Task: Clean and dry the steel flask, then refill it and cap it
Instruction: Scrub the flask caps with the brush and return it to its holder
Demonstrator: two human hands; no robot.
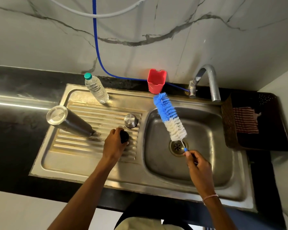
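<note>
On the ribbed drainboard (73,156) of the steel sink, let into the black desk (15,130), I saw the steel flask (68,121) standing upside down near the drainboard's left edge, its shiny base up and its mouth down on the ribs. It touched neither grip. Its steel cap (130,120) sat apart from it at the drainboard's right edge, just beside the basin (214,146).

My left grip (113,144) was down on the ribs just in front of that cap, fingers curled round a black round piece (124,136). I could not tell from my feed what that piece was.

My right grip (199,166) hung over the basin's front half, thumb and fingertips pinched on the thin wire handle of the bottle brush (169,116). The brush slanted up and away toward the back rim, its white bristles nearer the grip and above the drain (177,146), its blue bristles at the far tip. A thin band showed on that wrist.

At the drainboard's back edge a clear plastic water bottle (96,88) with a green cap stood upright. A red cup (156,81) stood on the back rim between the drainboard and the basin, and the curved tap (209,80) rose at the basin's back right corner. A blue hose (96,39) came down the marbled wall and ran along the back rim behind the cup toward the tap. At the desk's right end, past the sink, a dark tray (273,143) held a striped cloth (245,120).
</note>
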